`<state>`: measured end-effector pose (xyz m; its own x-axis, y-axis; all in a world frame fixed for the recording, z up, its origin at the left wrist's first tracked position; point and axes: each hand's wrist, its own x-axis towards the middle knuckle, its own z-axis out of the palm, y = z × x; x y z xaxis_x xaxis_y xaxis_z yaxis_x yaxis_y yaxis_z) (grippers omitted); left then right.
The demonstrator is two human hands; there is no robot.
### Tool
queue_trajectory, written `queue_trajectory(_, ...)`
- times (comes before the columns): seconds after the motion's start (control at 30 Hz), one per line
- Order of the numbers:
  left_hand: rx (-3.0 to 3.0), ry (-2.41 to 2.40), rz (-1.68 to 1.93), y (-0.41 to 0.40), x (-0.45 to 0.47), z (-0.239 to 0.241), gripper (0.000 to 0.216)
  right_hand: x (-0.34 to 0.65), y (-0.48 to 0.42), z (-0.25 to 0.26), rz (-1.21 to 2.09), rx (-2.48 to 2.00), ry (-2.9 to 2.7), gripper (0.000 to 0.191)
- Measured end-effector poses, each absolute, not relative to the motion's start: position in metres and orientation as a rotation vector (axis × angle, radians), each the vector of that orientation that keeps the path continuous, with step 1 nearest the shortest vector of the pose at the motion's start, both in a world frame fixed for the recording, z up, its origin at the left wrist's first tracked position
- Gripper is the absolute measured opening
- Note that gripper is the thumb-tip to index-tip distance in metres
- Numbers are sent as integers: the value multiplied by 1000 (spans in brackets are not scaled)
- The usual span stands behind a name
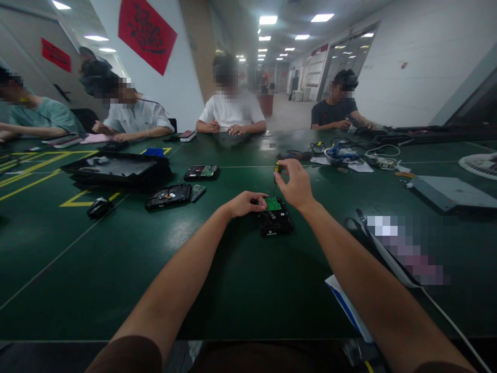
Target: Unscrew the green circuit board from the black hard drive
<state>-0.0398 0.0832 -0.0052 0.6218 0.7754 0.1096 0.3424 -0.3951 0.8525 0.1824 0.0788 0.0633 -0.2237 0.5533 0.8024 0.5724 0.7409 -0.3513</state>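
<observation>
Hard drive [275, 224], flat on the green table [233, 290] before you — likely dense and stiff, its circuit board [274, 203] fragile; grip the casing's sides. Your left hand [247, 203] curls at its far-left edge — whether gripping, I can't tell; your right hand [296, 182] pinches an upright screwdriver [277, 169].

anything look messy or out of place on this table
Yes, mildly: a loose tangle of cables lies toward the far right of the table, heaped among sheets of paper. Nothing looks spilled, and nothing obviously odd shows around the hard drive or screwdriver.
</observation>
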Motion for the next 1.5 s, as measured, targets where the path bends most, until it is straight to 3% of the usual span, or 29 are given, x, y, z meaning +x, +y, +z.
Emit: queue_trajectory(1.5,1956,872,637,86,-40,-7,20,182,82,61,-68,-865,-1809,24)
